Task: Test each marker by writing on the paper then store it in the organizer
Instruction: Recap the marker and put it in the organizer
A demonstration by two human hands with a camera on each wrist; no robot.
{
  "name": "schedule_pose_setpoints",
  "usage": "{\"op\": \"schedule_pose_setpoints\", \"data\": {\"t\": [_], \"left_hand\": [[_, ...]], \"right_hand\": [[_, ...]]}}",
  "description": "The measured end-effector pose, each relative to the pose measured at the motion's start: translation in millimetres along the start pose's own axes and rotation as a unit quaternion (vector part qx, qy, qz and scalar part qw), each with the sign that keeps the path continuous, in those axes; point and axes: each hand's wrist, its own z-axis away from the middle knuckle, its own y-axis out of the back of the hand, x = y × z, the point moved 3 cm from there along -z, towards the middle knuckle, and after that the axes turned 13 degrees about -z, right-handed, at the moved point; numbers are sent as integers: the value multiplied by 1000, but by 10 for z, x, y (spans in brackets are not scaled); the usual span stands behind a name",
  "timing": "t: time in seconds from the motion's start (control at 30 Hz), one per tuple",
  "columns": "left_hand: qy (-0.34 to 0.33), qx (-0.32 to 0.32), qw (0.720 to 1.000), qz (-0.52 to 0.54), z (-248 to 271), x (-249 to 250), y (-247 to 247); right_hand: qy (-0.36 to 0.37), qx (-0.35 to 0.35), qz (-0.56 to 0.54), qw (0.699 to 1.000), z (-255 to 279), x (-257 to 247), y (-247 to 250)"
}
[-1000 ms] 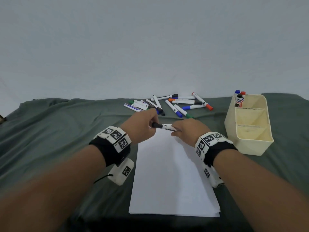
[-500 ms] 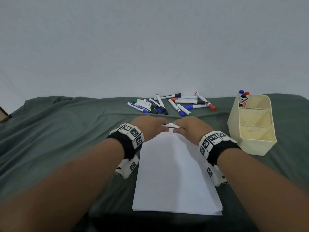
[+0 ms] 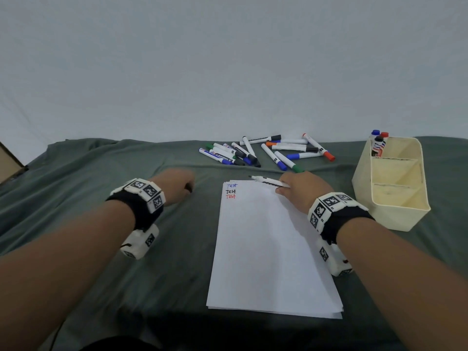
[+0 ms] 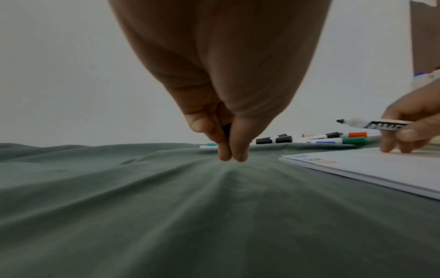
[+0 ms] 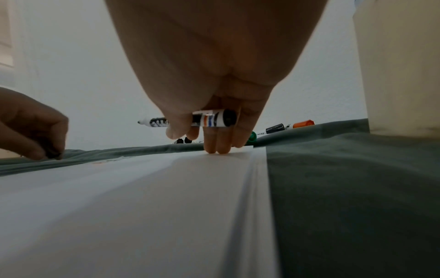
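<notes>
Cap's off now — hands were joined on the black marker (image 3: 269,181) a second ago, now split. Left hand (image 3: 177,184) pinches the cap (image 4: 226,128) down on the cloth (image 3: 101,173); right hand (image 3: 301,190) grips the bare-tipped marker over the paper (image 3: 266,249) top edge. Three "Test" lines done, open sheet below. Loose markers (image 3: 266,150) beyond, organizer (image 3: 395,198) far right — clear path.
</notes>
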Motion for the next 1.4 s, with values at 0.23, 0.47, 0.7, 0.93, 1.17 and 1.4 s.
{"op": "schedule_pose_setpoints", "data": {"t": [0.23, 0.47, 0.7, 0.93, 1.17, 1.4], "left_hand": [[3, -21, 1000, -1, 122, -246, -82], [10, 33, 997, -63, 217, -135, -86], [-67, -53, 996, -8, 335, 500, -112], [-82, -103, 991, -18, 297, 647, -345], [-92, -128, 986, -48, 263, 682, -380], [-73, -126, 988, -55, 271, 762, -309]], "right_hand": [[3, 22, 38, 999, -24, 30, -12], [7, 21, 53, 998, -19, 26, -13], [-1, 20, 50, 999, 0, 22, -5], [13, 28, -82, 996, 28, 12, 146], [-7, 66, -593, 803, 83, -306, 129], [-57, 56, -840, 536, 123, -563, -268]]}}
